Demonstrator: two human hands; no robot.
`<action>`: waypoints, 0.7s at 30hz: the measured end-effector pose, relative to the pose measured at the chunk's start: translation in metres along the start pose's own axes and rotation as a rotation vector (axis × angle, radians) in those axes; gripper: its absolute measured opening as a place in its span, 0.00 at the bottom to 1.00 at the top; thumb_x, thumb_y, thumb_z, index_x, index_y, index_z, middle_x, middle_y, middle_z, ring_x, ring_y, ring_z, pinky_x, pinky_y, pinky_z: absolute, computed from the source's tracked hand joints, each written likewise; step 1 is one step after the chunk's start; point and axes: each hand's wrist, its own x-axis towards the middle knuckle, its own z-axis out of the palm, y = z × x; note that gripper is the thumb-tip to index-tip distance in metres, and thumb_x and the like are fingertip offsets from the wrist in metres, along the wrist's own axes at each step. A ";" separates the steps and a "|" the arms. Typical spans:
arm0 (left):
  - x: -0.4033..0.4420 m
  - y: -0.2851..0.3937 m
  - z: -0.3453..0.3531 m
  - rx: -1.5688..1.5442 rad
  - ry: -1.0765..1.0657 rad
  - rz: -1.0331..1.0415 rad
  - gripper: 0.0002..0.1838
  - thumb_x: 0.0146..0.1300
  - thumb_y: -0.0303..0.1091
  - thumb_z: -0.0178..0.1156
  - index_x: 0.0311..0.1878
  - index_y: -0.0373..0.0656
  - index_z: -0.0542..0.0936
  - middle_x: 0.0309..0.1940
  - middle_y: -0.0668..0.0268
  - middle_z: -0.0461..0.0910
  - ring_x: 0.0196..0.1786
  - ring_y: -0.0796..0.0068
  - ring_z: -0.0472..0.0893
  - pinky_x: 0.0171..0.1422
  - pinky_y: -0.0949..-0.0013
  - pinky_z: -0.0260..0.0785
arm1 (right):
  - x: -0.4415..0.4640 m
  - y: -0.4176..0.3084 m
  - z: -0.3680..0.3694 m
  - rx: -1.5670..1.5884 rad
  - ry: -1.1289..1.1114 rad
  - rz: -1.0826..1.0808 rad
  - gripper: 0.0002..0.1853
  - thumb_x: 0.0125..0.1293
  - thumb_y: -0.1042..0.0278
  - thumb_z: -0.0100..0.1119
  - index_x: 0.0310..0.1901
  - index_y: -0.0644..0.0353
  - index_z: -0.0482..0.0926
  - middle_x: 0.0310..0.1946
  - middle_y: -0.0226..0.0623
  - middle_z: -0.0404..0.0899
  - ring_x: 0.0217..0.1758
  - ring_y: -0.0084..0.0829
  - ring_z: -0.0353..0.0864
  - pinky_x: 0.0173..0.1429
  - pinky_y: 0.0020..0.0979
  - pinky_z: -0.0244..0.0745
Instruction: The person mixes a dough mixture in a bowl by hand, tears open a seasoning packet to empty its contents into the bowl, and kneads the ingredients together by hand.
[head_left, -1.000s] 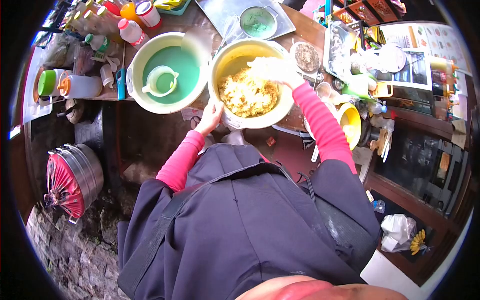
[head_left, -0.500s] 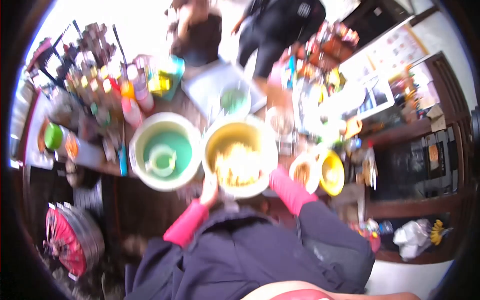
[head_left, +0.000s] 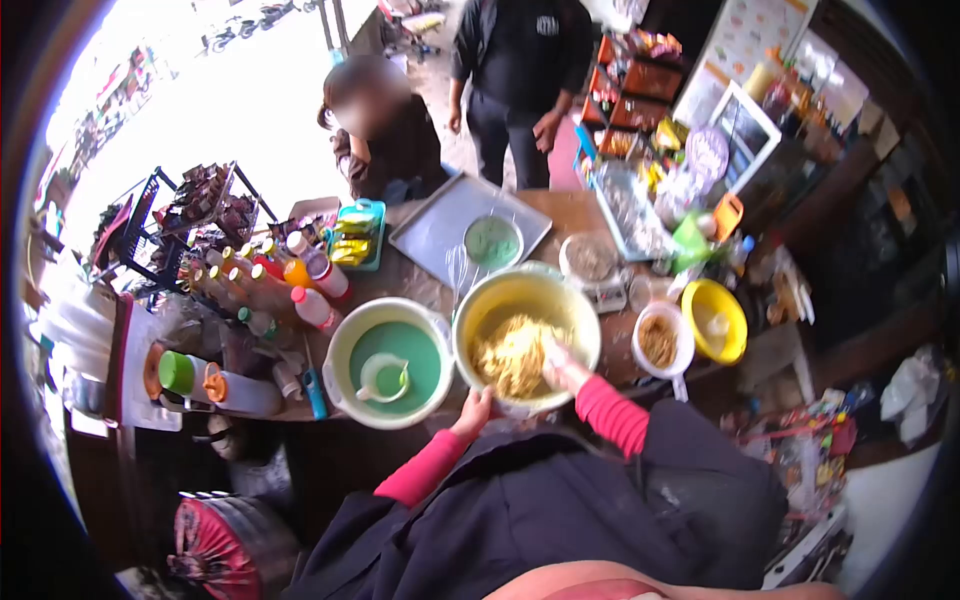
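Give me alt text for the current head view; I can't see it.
A person's right hand touches a lumpy yellow mixture inside a large bowl, with the left hand at its near rim. To its left, a tub of green liquid holds a jug; two people are across the table.

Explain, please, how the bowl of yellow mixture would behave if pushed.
The bowl is probably fairly heavy, since much mixture lies inside. This looks clumpy, so it should hardly slosh. The left hand at the near side may limit sliding.
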 end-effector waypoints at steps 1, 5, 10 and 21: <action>0.006 -0.006 -0.004 0.000 -0.023 0.019 0.21 0.70 0.39 0.44 0.60 0.37 0.60 0.47 0.55 0.74 0.40 0.64 0.80 0.36 0.63 0.79 | -0.048 -0.034 0.049 -0.391 0.142 -0.040 0.17 0.64 0.47 0.50 0.38 0.51 0.77 0.18 0.24 0.72 0.14 0.18 0.67 0.15 0.23 0.65; 0.012 -0.013 -0.010 -0.013 -0.053 0.016 0.21 0.70 0.38 0.45 0.62 0.41 0.58 0.46 0.56 0.73 0.40 0.64 0.80 0.35 0.63 0.80 | -0.027 0.003 0.081 -1.422 0.234 -0.691 0.18 0.59 0.57 0.53 0.46 0.61 0.75 0.39 0.54 0.77 0.44 0.48 0.77 0.49 0.44 0.72; 0.014 -0.019 -0.009 -0.033 -0.014 0.037 0.19 0.70 0.40 0.46 0.59 0.40 0.60 0.36 0.60 0.75 0.30 0.71 0.80 0.29 0.66 0.78 | 0.049 0.089 0.051 -2.067 0.097 -0.591 0.25 0.60 0.65 0.45 0.57 0.72 0.65 0.57 0.64 0.63 0.66 0.63 0.54 0.63 0.68 0.48; -0.001 0.000 -0.001 0.054 0.006 0.036 0.20 0.71 0.38 0.43 0.60 0.36 0.59 0.45 0.55 0.75 0.38 0.67 0.81 0.36 0.66 0.79 | 0.023 -0.059 0.111 -1.930 -0.340 -0.097 0.25 0.60 0.56 0.52 0.56 0.62 0.73 0.59 0.51 0.67 0.64 0.44 0.65 0.66 0.38 0.59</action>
